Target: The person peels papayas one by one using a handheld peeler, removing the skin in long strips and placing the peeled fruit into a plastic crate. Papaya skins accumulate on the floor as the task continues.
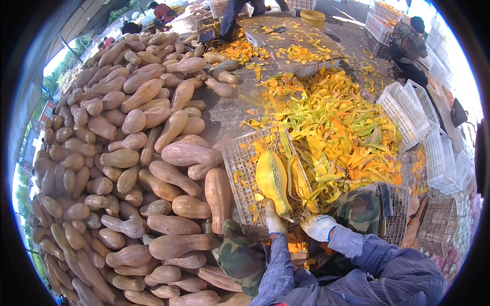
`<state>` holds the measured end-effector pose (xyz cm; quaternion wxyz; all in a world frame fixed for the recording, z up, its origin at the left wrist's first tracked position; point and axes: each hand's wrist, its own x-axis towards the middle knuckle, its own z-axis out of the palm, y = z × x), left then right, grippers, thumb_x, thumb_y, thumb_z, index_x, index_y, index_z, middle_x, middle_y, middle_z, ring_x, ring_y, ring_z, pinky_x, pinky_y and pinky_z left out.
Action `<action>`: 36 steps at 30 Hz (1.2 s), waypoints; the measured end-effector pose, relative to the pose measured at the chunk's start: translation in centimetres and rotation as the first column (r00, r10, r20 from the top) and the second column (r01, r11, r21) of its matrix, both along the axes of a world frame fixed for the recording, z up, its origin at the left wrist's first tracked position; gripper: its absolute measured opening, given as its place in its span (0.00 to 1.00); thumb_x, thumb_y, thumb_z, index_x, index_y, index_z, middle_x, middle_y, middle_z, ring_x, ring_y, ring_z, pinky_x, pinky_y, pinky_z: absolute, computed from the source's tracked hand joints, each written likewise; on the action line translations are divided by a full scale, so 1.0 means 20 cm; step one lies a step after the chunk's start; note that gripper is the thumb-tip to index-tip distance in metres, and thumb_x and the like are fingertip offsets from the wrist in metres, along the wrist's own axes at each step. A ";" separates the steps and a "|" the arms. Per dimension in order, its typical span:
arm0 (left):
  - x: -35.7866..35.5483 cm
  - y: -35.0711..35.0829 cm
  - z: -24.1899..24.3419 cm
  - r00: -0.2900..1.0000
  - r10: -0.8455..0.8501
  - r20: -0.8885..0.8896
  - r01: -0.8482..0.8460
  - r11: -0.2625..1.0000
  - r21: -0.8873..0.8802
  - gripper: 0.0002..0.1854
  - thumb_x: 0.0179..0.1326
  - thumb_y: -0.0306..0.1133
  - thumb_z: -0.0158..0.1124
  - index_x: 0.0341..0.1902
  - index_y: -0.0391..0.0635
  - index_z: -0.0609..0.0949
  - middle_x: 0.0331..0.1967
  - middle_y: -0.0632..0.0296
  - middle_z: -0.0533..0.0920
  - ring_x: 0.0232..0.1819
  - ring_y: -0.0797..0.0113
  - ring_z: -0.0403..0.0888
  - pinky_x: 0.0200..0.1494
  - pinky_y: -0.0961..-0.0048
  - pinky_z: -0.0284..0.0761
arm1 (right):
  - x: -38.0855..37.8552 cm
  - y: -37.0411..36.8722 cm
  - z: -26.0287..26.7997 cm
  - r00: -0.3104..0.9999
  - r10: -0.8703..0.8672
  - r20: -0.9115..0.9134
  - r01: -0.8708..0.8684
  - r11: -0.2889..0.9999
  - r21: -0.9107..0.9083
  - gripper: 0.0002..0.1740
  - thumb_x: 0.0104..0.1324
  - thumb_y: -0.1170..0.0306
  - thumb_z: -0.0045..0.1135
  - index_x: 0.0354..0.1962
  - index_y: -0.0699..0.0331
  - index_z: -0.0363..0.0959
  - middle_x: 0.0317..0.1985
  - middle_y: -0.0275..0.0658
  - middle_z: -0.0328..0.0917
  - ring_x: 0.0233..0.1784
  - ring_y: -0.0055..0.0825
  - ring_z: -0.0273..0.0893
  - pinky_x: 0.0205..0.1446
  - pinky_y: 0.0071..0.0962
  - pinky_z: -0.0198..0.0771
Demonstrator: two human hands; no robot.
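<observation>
My left hand (274, 221), in a white knit work glove, grips the lower end of a partly peeled squash (271, 179). The squash is mostly bright yellow, with a green streak on its right side, and lies tilted over an upturned plastic crate (245, 157). My right hand (318, 227), also gloved, is just right of the squash's lower end. A small metal tool, seemingly a peeler (294, 219), shows at its fingertips; the grip is partly hidden. Long peel strips (302, 179) hang over the crate's right edge.
A large heap of unpeeled squashes (172, 176) fills the left. Yellow and orange peelings (340, 130) are piled ahead and right. White crates (405, 111) stand at the right, near a crouching person (407, 46). A cleaver (386, 201) rests on a crate by my right knee.
</observation>
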<state>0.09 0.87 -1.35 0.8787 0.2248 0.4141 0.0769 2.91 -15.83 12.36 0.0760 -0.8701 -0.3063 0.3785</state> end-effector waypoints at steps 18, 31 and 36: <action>-0.02 0.00 -0.11 0.987 0.051 0.152 -0.029 0.989 -0.146 0.31 0.83 0.56 0.59 0.78 0.50 0.75 0.68 0.62 0.82 0.68 0.60 0.81 0.63 0.53 0.82 | 0.55 0.45 -0.30 0.930 -0.321 0.181 0.312 0.947 0.078 0.37 0.86 0.48 0.32 0.46 0.71 0.84 0.45 0.61 0.88 0.48 0.59 0.88 0.54 0.59 0.81; 0.02 0.01 -0.11 0.978 0.049 0.201 -0.021 0.990 -0.136 0.33 0.80 0.60 0.62 0.78 0.53 0.75 0.65 0.58 0.83 0.60 0.49 0.83 0.57 0.48 0.85 | 0.62 0.39 0.05 0.908 -0.383 0.170 0.352 0.917 0.188 0.30 0.84 0.52 0.33 0.51 0.66 0.80 0.51 0.63 0.87 0.53 0.63 0.86 0.62 0.59 0.78; -0.04 0.13 -0.32 0.981 0.008 0.194 0.006 0.997 -0.072 0.34 0.83 0.54 0.61 0.84 0.56 0.66 0.77 0.61 0.71 0.70 0.55 0.75 0.62 0.43 0.78 | 1.08 0.95 0.05 0.979 -0.058 0.194 0.059 0.998 -0.002 0.36 0.84 0.49 0.33 0.62 0.69 0.82 0.64 0.56 0.85 0.66 0.55 0.85 0.73 0.50 0.76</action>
